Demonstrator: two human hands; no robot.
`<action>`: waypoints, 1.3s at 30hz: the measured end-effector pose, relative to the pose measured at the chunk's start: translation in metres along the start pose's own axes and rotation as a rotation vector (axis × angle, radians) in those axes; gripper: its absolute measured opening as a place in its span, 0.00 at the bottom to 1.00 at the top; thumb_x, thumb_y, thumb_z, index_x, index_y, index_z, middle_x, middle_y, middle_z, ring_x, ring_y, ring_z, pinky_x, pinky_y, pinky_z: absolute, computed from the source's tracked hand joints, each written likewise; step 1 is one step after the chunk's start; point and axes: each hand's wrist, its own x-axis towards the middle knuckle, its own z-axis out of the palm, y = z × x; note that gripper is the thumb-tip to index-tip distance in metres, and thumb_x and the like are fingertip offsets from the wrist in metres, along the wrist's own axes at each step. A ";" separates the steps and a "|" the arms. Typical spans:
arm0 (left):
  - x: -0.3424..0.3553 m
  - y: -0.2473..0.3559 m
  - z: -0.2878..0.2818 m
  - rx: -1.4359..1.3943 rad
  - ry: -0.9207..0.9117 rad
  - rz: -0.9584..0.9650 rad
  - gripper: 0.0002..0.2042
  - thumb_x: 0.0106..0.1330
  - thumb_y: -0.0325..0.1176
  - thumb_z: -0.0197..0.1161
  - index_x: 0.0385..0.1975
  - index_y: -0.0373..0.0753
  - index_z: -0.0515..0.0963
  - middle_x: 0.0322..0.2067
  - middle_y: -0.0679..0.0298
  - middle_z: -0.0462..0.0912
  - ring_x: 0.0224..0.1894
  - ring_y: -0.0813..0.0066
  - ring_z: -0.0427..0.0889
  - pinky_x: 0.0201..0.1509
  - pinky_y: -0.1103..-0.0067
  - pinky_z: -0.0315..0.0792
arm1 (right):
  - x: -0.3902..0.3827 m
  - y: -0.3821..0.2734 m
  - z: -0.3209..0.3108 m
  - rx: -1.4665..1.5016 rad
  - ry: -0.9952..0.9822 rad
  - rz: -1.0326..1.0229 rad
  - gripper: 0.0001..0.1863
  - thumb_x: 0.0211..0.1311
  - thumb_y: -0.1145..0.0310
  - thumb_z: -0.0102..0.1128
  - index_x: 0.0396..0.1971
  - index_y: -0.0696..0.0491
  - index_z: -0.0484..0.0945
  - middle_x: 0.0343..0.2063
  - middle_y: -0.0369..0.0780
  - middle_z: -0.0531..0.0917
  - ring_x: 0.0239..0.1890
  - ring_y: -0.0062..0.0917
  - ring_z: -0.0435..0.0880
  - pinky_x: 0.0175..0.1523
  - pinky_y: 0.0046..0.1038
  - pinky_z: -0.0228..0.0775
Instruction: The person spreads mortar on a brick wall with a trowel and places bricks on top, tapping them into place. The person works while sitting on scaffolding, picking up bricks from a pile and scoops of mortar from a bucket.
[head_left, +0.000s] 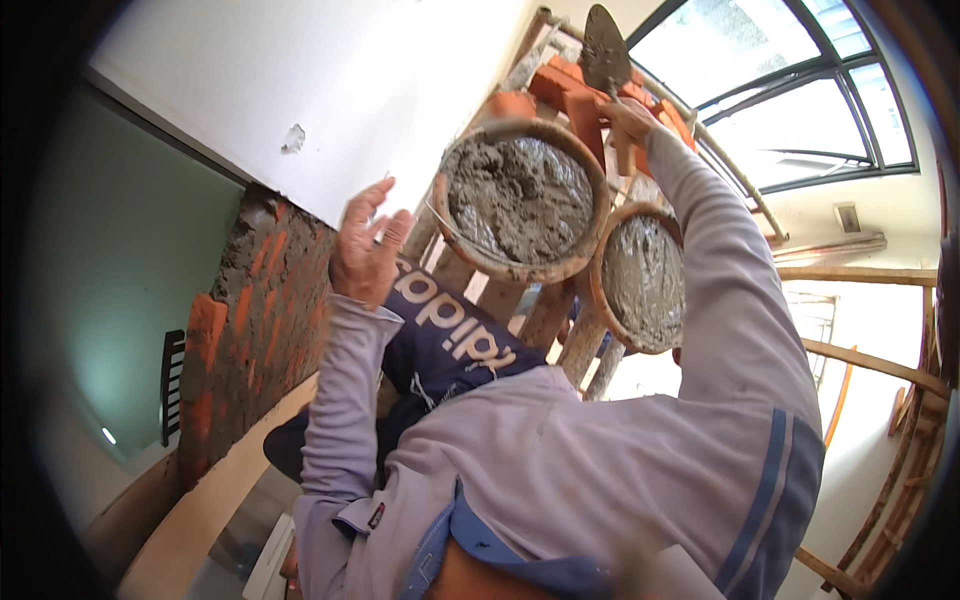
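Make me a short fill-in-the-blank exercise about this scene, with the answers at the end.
The right hand grips a ____ with a broad pointed blade.
The left hand, fingers apart, holds ____.
There are ____ round tubs of wet grey mortar in view.
A black-framed ____ shows at the picture's upper right.

Missing words: trowel; nothing; two; window.

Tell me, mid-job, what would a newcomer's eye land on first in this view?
Probably the larger basin of wet grey mortar, just above centre, with a smaller filled basin to its lower right. Next, the trowel at the top, blade up, its handle in the right hand's grip beside orange-red bricks. At left, the rough, mortar-smeared brick patch stands out below the white wall.
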 end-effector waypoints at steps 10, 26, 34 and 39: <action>-0.077 -0.053 -0.069 -0.241 0.433 -0.445 0.19 0.68 0.37 0.60 0.54 0.34 0.72 0.50 0.62 0.76 0.50 0.76 0.77 0.54 0.78 0.72 | 0.045 0.026 0.077 -0.767 -0.055 -0.213 0.28 0.49 0.39 0.66 0.35 0.51 0.85 0.27 0.41 0.85 0.33 0.26 0.83 0.40 0.33 0.70; -0.125 -0.073 -0.109 -0.427 0.662 -0.542 0.16 0.67 0.37 0.61 0.51 0.39 0.75 0.49 0.66 0.77 0.50 0.75 0.77 0.57 0.76 0.71 | 0.100 0.063 0.037 -0.091 -0.356 -0.233 0.10 0.59 0.72 0.61 0.22 0.48 0.69 0.20 0.29 0.72 0.21 0.14 0.67 0.26 0.21 0.60; -0.125 -0.066 -0.096 -0.484 0.681 -0.512 0.15 0.66 0.37 0.62 0.49 0.39 0.76 0.47 0.66 0.78 0.49 0.75 0.77 0.56 0.77 0.71 | 0.070 0.007 0.059 -0.216 -0.348 -0.275 0.11 0.44 0.72 0.70 0.25 0.54 0.75 0.24 0.29 0.76 0.25 0.15 0.72 0.33 0.21 0.66; -0.088 -0.036 -0.068 -0.191 0.509 -0.251 0.17 0.63 0.32 0.63 0.50 0.31 0.75 0.47 0.55 0.79 0.49 0.70 0.78 0.55 0.75 0.74 | 0.003 -0.066 0.050 -0.468 -0.148 -0.457 0.17 0.39 0.73 0.71 0.33 0.56 0.76 0.28 0.32 0.77 0.28 0.16 0.73 0.35 0.22 0.67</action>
